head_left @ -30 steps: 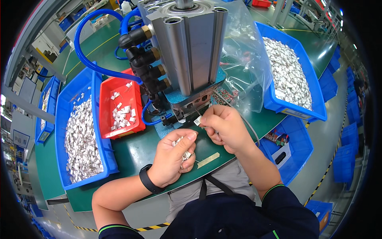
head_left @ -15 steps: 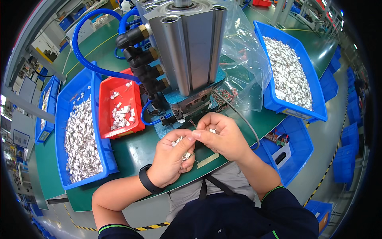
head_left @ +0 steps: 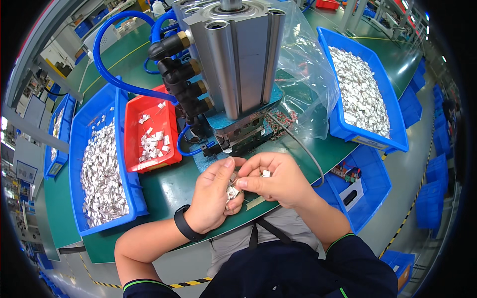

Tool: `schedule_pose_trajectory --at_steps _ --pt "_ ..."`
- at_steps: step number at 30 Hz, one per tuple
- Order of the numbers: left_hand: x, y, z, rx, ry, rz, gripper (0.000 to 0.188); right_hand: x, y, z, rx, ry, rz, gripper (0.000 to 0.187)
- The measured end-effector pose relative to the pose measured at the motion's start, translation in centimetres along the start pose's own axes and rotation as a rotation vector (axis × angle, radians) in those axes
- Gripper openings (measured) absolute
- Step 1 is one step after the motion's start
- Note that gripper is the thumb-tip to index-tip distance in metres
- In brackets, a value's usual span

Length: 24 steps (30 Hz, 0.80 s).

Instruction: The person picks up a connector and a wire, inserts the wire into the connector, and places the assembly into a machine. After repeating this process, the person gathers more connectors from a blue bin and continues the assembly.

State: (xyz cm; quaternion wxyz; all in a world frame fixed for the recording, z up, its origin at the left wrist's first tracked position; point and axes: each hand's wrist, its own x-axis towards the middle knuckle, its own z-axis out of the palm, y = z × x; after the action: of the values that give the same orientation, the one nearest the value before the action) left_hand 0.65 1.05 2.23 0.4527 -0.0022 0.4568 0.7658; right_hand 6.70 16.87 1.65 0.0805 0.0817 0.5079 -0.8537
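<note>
My left hand (head_left: 214, 192), with a black band at the wrist, is curled around several small white parts with thin wire leads (head_left: 232, 191). Its thumb is raised. My right hand (head_left: 274, 180) meets it from the right, thumb and forefinger pinched at the edge of the held parts. Another white part (head_left: 266, 173) shows inside the right hand's curled fingers. Both hands are just in front of a metal pneumatic press (head_left: 233, 69) on a blue base. The right fingertips partly cover what they pinch.
A blue bin (head_left: 134, 198) and a red tray (head_left: 130, 126), both with white parts, stand at left. Another full blue bin (head_left: 343, 119) is at right, above a lower blue bin (head_left: 375, 198). Blue air hoses (head_left: 107, 74), a grey cable (head_left: 303, 146) and a clear plastic bag (head_left: 310, 74) surround the press.
My right hand has shifted down from the front of the press to the parts in my left palm. The left thumb has lifted away from the right fingertips.
</note>
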Motion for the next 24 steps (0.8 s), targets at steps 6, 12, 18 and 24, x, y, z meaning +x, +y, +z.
schedule_pose_trajectory --at_steps 6,12,18,24 --pt "0.1 0.1 0.3 0.042 -0.019 0.017 0.028 -0.1 0.2 0.9 -0.265 0.050 -0.172 0.019" --pt "-0.1 -0.1 0.0 0.015 0.020 -0.025 0.020 0.3 -1.8 -0.8 -0.021 0.078 -0.048 0.012" --pt "-0.1 -0.4 -0.2 0.011 -0.006 -0.007 0.014 1.1 -1.9 -1.3 0.060 0.104 -0.065 0.016" --pt "-0.1 -0.3 -0.1 -0.002 0.014 0.025 0.012 0.0 -1.7 -0.7 -0.175 0.094 -0.041 0.016"
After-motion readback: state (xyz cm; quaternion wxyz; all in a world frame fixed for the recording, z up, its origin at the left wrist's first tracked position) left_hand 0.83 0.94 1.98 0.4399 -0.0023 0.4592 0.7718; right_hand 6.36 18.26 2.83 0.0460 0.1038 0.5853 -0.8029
